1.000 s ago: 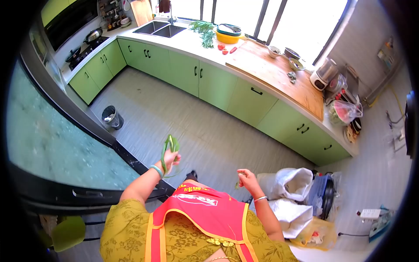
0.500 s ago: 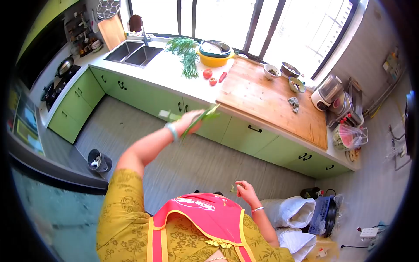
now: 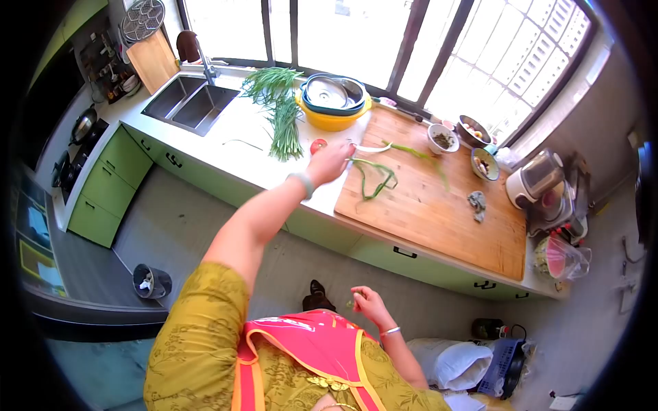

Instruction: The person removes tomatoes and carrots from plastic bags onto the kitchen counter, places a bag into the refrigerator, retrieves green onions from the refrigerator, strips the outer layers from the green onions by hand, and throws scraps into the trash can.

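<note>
My left hand (image 3: pixel 330 162) is stretched over the counter at the left edge of the wooden board (image 3: pixel 439 198), fingers closed round the white ends of some green onions (image 3: pixel 375 172). Their green leaves lie across the board. A tomato (image 3: pixel 317 146) sits just beside that hand, partly hidden. Low in front of the apron, my right hand (image 3: pixel 369 305) is closed in a pinch on a small greenish scrap (image 3: pixel 352 301). Left of the board, a pile of long green leaves (image 3: pixel 284 127) lies beside a yellow basin (image 3: pixel 332 122) with nested bowls.
A double sink (image 3: pixel 188 103) is at the left. Bowls (image 3: pixel 443 138) of food stand behind the board, a blender (image 3: pixel 534 179) at its right, and a grey cloth-like clump (image 3: pixel 477 205) on it. A waste bin (image 3: pixel 151 281) and white sacks (image 3: pixel 452 363) are on the floor.
My left hand has moved forward from above the floor to the counter, bringing the green onions onto the board. The counter is nearer. My right hand stays low and closed.
</note>
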Demonstrator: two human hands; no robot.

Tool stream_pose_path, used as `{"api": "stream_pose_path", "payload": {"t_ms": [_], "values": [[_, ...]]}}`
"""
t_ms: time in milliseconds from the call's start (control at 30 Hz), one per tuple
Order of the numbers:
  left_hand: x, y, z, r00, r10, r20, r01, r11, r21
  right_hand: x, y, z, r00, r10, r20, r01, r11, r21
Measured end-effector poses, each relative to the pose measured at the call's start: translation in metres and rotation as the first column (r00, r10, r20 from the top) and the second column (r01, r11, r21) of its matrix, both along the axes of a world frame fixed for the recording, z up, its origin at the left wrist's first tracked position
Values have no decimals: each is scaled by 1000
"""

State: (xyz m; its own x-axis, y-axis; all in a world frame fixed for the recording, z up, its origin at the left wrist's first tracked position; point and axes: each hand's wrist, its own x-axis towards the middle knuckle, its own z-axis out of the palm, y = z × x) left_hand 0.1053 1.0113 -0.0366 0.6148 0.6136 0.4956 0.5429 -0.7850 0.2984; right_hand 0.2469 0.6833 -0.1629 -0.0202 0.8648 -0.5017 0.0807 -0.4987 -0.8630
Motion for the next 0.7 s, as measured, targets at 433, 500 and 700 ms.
{"api": "stream_pose_path", "payload": {"t_ms": [433,500,700], "values": [[-417,-519,-266,147,756,-638,-631,-425,-649,-150,230,18,542,800,260,-836,544,70],[-405,-576,-261,-47,822,-567,-697,-433,-571,-199,228,16,478,839,262,-875,480,59],[-315,-657,-360,-91,990,-105,-404,-133,-905,-351,205,7,111,948,299,-987,69,145]]}}
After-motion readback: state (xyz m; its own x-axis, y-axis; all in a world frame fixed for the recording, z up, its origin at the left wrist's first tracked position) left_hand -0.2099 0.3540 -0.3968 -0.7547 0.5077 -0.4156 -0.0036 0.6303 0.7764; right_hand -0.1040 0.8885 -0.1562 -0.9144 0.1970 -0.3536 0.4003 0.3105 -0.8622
